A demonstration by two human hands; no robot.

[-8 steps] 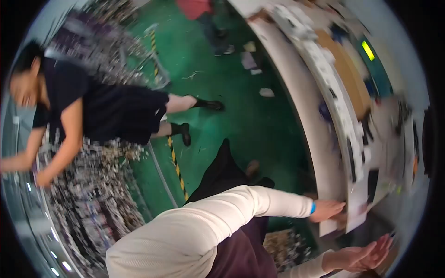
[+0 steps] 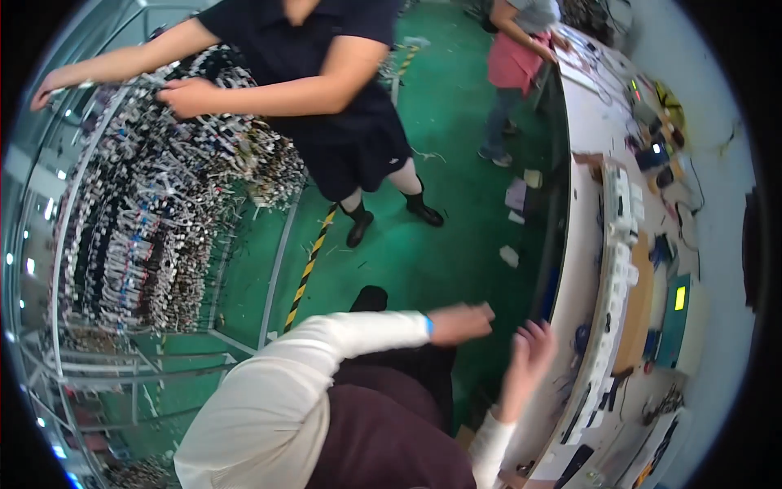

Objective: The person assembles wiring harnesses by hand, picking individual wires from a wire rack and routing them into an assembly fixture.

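Note:
My left hand [image 2: 461, 323], with a blue band at the wrist, reaches across the front of my body over the green floor. It is smeared by motion, and its fingers do not show clearly enough to tell what they hold, if anything. Close by, my right hand [image 2: 528, 367] is raised beside the edge of the white workbench [image 2: 568, 326], fingers spread apart and nothing in it. The two hands do not touch. Nearest to the right hand on the bench is a long row of white connector fixtures [image 2: 607, 318].
At left, a metal rack [image 2: 281, 269] carries dense bundles of cable harnesses [image 2: 155, 253]. A person in dark clothes [image 2: 338, 106] stands beside it. Another person [image 2: 515, 61] is at the bench's far end. A green device [image 2: 674, 326] sits on the bench. Scraps [image 2: 509, 256] lie on the floor.
My view has turned. My left hand has come away from the bench edge toward my middle. My right hand has risen, and the person in dark clothes appears closer and more upright.

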